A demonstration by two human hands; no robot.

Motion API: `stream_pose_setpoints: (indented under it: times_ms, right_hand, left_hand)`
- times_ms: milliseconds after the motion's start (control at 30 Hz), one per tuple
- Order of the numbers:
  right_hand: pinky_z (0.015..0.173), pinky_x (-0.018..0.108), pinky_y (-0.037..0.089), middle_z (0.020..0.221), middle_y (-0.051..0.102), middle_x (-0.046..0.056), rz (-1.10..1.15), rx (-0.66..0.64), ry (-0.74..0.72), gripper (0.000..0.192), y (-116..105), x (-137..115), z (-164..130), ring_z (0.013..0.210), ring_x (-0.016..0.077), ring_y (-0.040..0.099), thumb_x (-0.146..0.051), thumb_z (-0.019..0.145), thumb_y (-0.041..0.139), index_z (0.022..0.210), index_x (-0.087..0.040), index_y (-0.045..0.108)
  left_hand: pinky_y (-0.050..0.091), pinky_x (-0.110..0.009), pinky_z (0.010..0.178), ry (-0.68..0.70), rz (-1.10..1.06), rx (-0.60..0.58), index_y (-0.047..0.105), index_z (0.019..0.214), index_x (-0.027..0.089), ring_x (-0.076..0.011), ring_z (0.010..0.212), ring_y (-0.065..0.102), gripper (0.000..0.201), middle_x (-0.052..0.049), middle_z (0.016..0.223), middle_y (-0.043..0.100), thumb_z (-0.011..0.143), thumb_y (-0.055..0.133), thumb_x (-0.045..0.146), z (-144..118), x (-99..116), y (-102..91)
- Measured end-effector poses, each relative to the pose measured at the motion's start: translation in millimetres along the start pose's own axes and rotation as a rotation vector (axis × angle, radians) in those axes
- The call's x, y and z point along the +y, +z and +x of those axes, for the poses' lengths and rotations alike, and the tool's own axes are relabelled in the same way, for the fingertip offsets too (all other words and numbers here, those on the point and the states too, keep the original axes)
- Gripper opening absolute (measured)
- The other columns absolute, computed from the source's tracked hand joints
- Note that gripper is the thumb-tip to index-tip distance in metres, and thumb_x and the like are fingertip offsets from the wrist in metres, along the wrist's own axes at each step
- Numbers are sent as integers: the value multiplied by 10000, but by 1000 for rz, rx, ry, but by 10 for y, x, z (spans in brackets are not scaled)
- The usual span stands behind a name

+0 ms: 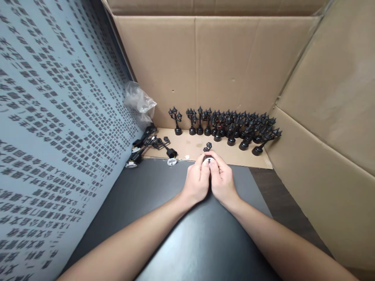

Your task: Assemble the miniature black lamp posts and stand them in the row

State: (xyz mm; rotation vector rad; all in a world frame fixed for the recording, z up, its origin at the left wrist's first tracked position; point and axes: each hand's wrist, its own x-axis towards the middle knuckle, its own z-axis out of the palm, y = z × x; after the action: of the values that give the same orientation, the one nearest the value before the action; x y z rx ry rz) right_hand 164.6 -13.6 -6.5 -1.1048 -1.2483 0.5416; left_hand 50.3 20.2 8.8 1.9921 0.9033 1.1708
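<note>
Both my left hand [197, 178] and my right hand [222, 177] are closed around one miniature street lamp [208, 146], held just above the dark mat. Its black lantern heads point away from me, and the round white disc [209, 160] at its base faces me. My two thumbs press on that disc, while my fingers wrap round the sides and hide most of the base. Left of my hands, a lamp with an open black base [172, 153] lies on its side, with a loose white disc [172, 161] beside it.
Several black lamps [231, 134] stand in a cluster at the back right on a cardboard sheet [193, 146]. More lamps [143, 145] lie at the left near a clear plastic bag [139, 101]. Cardboard walls [228, 58] and a printed panel [58, 97] enclose the dark mat [175, 242].
</note>
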Motion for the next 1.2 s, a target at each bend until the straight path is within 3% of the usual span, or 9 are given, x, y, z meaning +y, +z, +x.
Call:
stream_pose_setpoints:
  times_ms: [167, 333, 467, 600, 733, 800, 900, 1000, 1200]
  right_hand:
    - [1049, 364, 566, 1173, 791, 43, 9, 15, -7, 326, 13, -23, 6, 1058, 219, 750, -341, 1097, 469, 1294, -272, 719]
    - [1058, 374, 568, 1157, 795, 52, 43, -7, -4, 332, -8, 3, 26, 1155, 236, 731, -361, 1102, 466, 1295, -258, 716]
    - [1087, 395, 560, 1243, 779, 61, 65, -2, 1, 336, -5, 18, 32, 1258, 246, 696, -379, 1107, 459, 1285, -256, 716]
    - [1119, 412, 550, 1371, 738, 68, 79, 17, 18, 348, 11, 22, 28, 1294, 240, 684, -392, 1109, 457, 1310, -256, 706]
    - [1153, 408, 529, 1395, 730, 67, 114, 1, 37, 355, 5, 16, 22, 1325, 236, 670, -411, 1106, 471, 1324, -254, 702]
    - [1164, 414, 522, 1403, 728, 69, 132, -5, 52, 367, -3, 19, 16, 1322, 237, 673, -426, 1106, 474, 1337, -251, 699]
    - [1134, 429, 546, 1443, 708, 79, 147, -15, 80, 400, -11, 39, 9, 1307, 250, 685, -457, 1104, 480, 1374, -248, 690]
    - [1173, 459, 520, 1483, 684, 83, 164, -27, 104, 435, -11, 68, 9, 1368, 265, 651, -481, 1100, 489, 1421, -251, 673]
    - [1259, 493, 439, 1544, 638, 77, 192, -64, 123, 480, -16, 103, 16, 1467, 270, 575, -509, 1100, 478, 1474, -261, 650]
  left_hand:
    - [500, -300, 759, -5, 15, -1, 637, 1259, 186, -200, 818, 698, 349, -56, 939, 748, 1110, 383, 375, -4, 22, -10]
    - [518, -301, 767, 0, 5, -11, 629, 1294, 176, -193, 806, 701, 355, -62, 981, 764, 1113, 398, 377, 0, 20, -11]
    - [562, -350, 909, -11, -23, -34, 581, 1426, 170, -217, 967, 740, 425, -102, 1179, 779, 1124, 393, 403, -8, -19, 4]
    - [535, -414, 1088, -19, -41, -31, 503, 1538, 170, -251, 1234, 703, 493, -136, 1419, 702, 1119, 408, 412, -28, -59, 22]
    - [506, -408, 1141, -31, -53, -15, 493, 1562, 161, -251, 1314, 668, 519, -145, 1479, 666, 1120, 404, 419, -32, -54, 17]
    - [534, -389, 1079, -35, -48, -16, 507, 1553, 155, -244, 1210, 709, 524, -141, 1387, 718, 1119, 403, 428, -27, -37, 7]
    - [573, -340, 865, -43, -45, -27, 505, 1556, 134, -208, 894, 731, 548, -96, 1042, 786, 1127, 366, 446, -20, -20, -4]
    - [514, -294, 667, -57, -66, -36, 498, 1556, 119, -167, 647, 625, 572, -17, 740, 685, 1131, 346, 471, -13, -24, -1]
    - [462, -281, 576, -150, -160, -17, 540, 1507, 131, -150, 541, 551, 604, 23, 622, 573, 1119, 341, 549, 8, -34, 22]
